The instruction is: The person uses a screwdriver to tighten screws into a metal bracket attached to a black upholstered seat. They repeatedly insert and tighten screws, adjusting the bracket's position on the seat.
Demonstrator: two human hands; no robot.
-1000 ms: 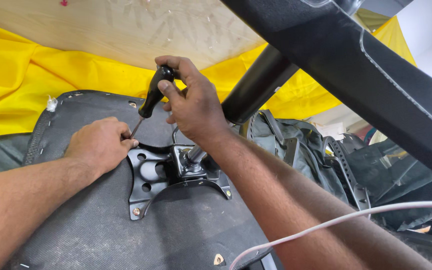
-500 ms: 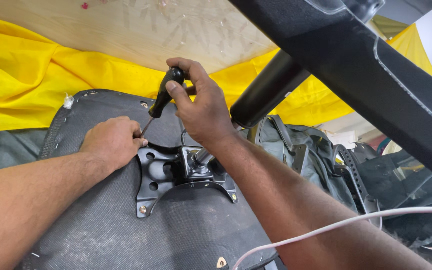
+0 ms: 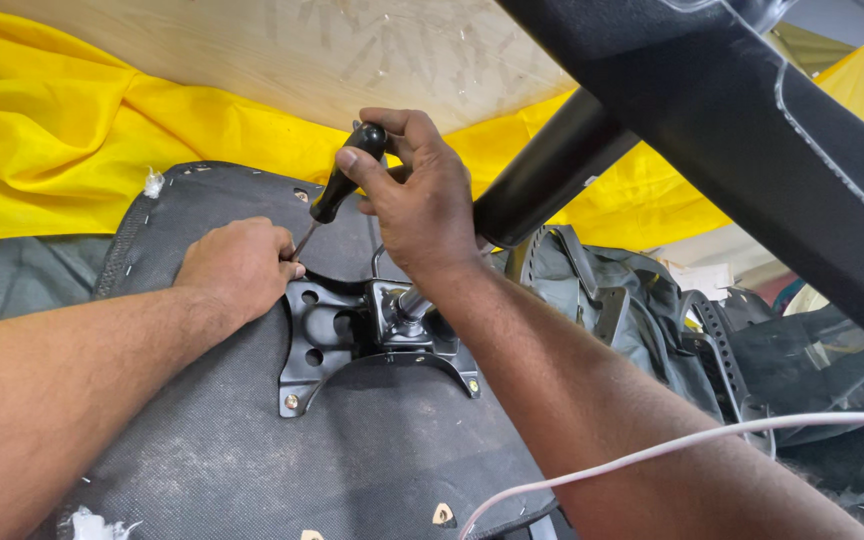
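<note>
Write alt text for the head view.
The right hand grips a black-handled screwdriver, its tip at a black metal bracket on a dark seat underside. The left hand steadies the tip.

A yellow cloth (image 3: 42, 150) lies far left, under a pale wooden board (image 3: 282, 50). A white cable (image 3: 652, 455) crosses near right, past grey chair parts (image 3: 602, 290).
</note>
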